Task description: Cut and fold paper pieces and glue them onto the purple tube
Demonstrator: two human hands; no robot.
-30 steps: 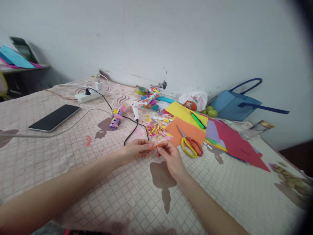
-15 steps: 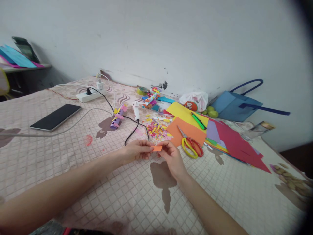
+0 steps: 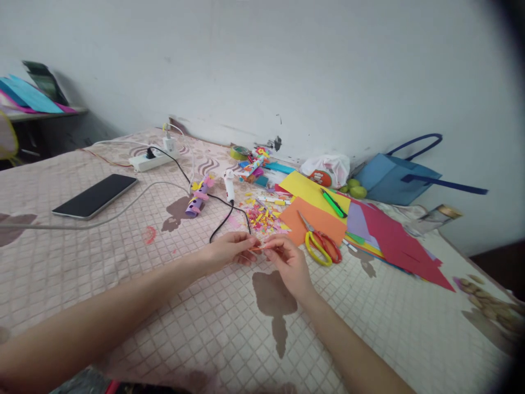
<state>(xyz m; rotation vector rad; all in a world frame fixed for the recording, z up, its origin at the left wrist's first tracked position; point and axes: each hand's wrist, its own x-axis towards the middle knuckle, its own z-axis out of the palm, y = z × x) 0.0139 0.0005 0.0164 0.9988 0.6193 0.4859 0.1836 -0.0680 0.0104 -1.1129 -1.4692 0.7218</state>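
Pinching a small orange paper strip (image 3: 262,247) between them, the left hand (image 3: 227,253) and the right hand (image 3: 289,262) meet just below the centre of the frame, above the patterned bedspread (image 3: 123,284); each hand's fingertips are closed on one end of the strip, which shows only as a thin orange sliver. Just right of the hands lie yellow-and-red scissors (image 3: 320,243) on an orange sheet (image 3: 315,219), with yellow, purple and red sheets (image 3: 394,235) spread further right. Above the hands sits a pile of coloured paper scraps (image 3: 260,214), beside a white glue gun (image 3: 228,185) whose black cord (image 3: 223,221) runs down toward the left hand. At centre left a dark phone (image 3: 95,195) lies flat, with a white power strip (image 3: 150,159) behind it. A blue bag (image 3: 394,175) leans on the wall at upper right.
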